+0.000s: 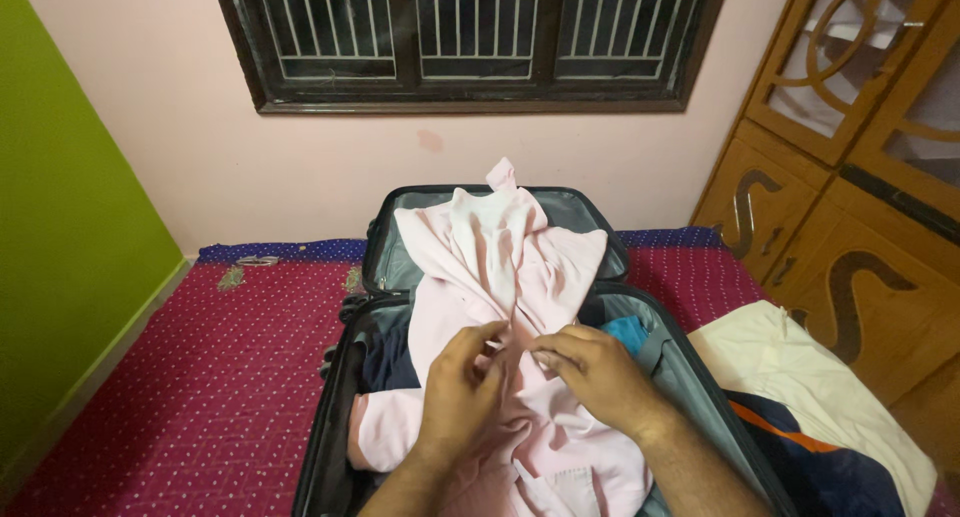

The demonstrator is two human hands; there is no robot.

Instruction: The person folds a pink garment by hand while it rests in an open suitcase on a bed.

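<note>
Pinching one pink shirt [500,277] in each grip, left hand [457,392], right hand [595,369], one open suitcase [690,377].

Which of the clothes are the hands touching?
The pink shirt, spread over the open suitcase. Both hands, left hand and right hand, pinch its front; the cream garment lies untouched beside it.

I see the open suitcase [690,377] on the bed [200,377]. A shirt [490,267] lies in it, over its lid. My hands rest on the shirt. Folded clothes [800,387] lie right of the suitcase; the window [470,37] is behind it.
</note>
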